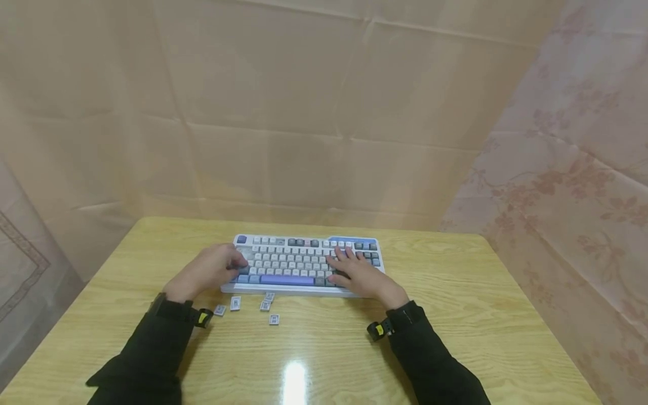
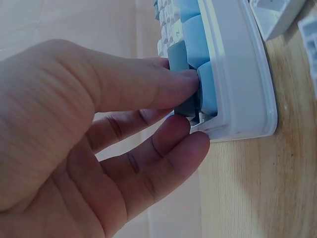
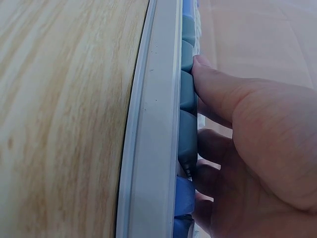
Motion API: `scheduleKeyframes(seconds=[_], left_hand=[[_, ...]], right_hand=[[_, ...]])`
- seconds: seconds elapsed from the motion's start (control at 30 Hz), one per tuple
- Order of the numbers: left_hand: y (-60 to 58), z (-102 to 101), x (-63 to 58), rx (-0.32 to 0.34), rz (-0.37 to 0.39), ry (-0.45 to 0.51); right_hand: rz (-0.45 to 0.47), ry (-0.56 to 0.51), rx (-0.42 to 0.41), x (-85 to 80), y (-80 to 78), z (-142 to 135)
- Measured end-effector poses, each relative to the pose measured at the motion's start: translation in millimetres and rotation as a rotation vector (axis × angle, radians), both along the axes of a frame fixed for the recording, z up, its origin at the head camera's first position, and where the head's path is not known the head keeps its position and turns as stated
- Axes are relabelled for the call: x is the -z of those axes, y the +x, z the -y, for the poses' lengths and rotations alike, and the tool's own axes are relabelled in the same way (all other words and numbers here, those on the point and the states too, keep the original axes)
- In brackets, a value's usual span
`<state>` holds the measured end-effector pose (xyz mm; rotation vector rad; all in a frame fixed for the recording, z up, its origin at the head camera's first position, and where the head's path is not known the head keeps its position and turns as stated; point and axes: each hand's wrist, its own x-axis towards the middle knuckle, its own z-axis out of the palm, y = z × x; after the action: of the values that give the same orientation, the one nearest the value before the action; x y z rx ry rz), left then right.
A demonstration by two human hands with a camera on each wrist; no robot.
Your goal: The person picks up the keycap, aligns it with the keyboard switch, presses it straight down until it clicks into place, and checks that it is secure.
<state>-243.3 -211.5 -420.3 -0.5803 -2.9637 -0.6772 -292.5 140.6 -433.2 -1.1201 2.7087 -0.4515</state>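
A white-framed keyboard (image 1: 288, 289) with white, blue, grey and purple keys lies near the back of the table. At its left end, my left hand (image 1: 207, 271) pinches a dark teal keycap (image 2: 177, 55) between thumb and finger. This keycap stands at the keyboard's corner beside light blue keycaps (image 2: 197, 42); whether it is fully seated cannot be seen. On the right part of the keys rests my right hand (image 1: 361, 275), its fingers spread. Its thumb (image 3: 210, 82) touches the row of grey keycaps (image 3: 188, 136) along the front edge.
Several loose keycaps (image 1: 235, 303) lie on the wooden table (image 1: 324, 354) in front of the keyboard's left half. Beige cloth (image 1: 283, 129) hangs behind the table, and a flowered cloth (image 1: 572, 208) hangs at the right.
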Motion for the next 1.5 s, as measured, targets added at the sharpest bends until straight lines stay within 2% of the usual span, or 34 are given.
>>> scheduleKeyframes(seconds=[0.3,0.57,0.87,1.2,1.5], left_hand=[[3.1,0.4,0.0,-0.028,0.037,0.015],[6.9,3.2,-4.8,-0.043,0.057,0.004],[5.9,1.5,0.0,-0.005,0.067,0.0],[3.9,-2.4,0.4,-0.022,0.066,0.039],[1.9,-2.7,-3.8,-0.043,0.069,0.02]], right_hand=[[0.003,0.017,0.001,-0.7,1.5,2.0],[-0.001,0.014,-0.009,-0.5,0.1,5.4],[0.012,0.023,0.003,2.6,1.1,1.3],[0.017,0.032,0.022,1.6,1.0,-2.3],[0.004,0.013,0.008,0.4,-3.0,-0.4]])
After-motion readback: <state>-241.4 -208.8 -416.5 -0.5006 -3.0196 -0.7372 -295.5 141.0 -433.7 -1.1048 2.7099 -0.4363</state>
